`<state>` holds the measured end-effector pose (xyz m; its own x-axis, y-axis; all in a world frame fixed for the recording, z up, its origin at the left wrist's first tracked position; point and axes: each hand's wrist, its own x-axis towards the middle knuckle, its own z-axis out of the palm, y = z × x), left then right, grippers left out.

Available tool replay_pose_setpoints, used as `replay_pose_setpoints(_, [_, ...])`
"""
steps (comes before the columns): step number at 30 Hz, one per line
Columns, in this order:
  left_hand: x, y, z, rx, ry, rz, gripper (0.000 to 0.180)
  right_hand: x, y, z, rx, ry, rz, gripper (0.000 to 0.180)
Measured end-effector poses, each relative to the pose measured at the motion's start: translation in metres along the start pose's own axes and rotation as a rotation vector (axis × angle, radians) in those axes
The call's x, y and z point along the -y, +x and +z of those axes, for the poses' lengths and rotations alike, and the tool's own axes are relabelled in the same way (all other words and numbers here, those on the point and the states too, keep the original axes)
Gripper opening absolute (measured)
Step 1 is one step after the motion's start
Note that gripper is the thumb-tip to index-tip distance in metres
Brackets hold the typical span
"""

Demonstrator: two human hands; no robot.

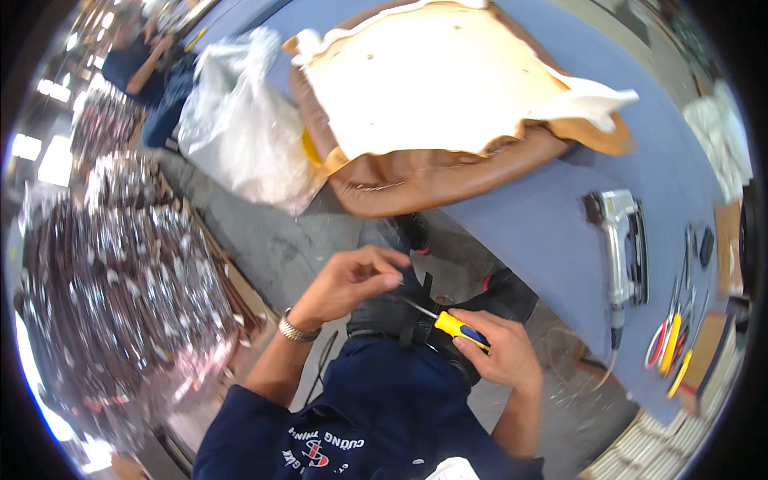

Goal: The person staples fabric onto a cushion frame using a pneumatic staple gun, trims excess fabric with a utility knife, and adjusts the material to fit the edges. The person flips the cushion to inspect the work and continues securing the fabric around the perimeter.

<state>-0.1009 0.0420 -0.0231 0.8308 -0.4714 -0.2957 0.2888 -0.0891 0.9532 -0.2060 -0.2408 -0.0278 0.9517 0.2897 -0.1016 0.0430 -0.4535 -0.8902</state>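
My right hand (504, 352) is wrapped around the yellow and dark blue handle of a screwdriver (458, 326) in front of my waist. Its thin metal shaft points up and to the left. Close to the tip, my left hand (352, 284) has its fingers curled and the thumb drawn toward the forefinger. Whatever may be between them is too small to make out. Beyond both hands, a brown leather cushion (416, 188) lies upside down on a blue-topped table (520, 232). A pale backing sheet (424, 80) covers its underside, washed out by glare.
On the table's right lie a pneumatic staple gun (620, 248) with a hose, and several hand tools (676, 336). A clear plastic bag (240, 128) hangs beside the cushion. Stacked plastic-wrapped brown pieces (128, 280) stand at left. Another person (148, 68) is at far left.
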Motion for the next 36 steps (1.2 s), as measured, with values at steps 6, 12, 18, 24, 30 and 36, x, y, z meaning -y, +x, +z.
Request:
replay_pose_setpoints(6, [0.100, 0.002, -0.031, -0.033, -0.088, -0.290, 0.008, 0.004, -0.003, 0.017, 0.008, -0.293, 0.107, 0.040])
replay_pose_setpoints(12, [0.094, 0.096, -0.158, -0.305, -0.022, 0.002, 0.047, 0.009, -0.062, -0.037, -0.332, -0.288, 0.165, 0.048])
replay_pose_setpoints(18, [0.035, 0.144, -0.209, -0.907, 0.698, 0.336, 0.044, -0.005, -0.099, -0.132, -0.948, -0.384, 0.482, 0.042])
replay_pose_setpoints(24, [-0.083, 0.117, -0.075, -0.507, 0.725, 0.951, 0.030, -0.122, -0.139, -0.239, -0.909, -0.811, 0.451, 0.040])
replay_pose_setpoints(30, [-0.104, 0.139, -0.012, 0.097, 1.199, 0.559, 0.024, -0.058, -0.018, -0.160, -0.741, -0.529, 0.397, 0.048])
replay_pose_setpoints(36, [-0.085, 0.157, -0.018, 0.044, 0.747, 0.470, 0.032, -0.078, 0.008, -0.156, -0.688, -0.984, 0.279, 0.060])
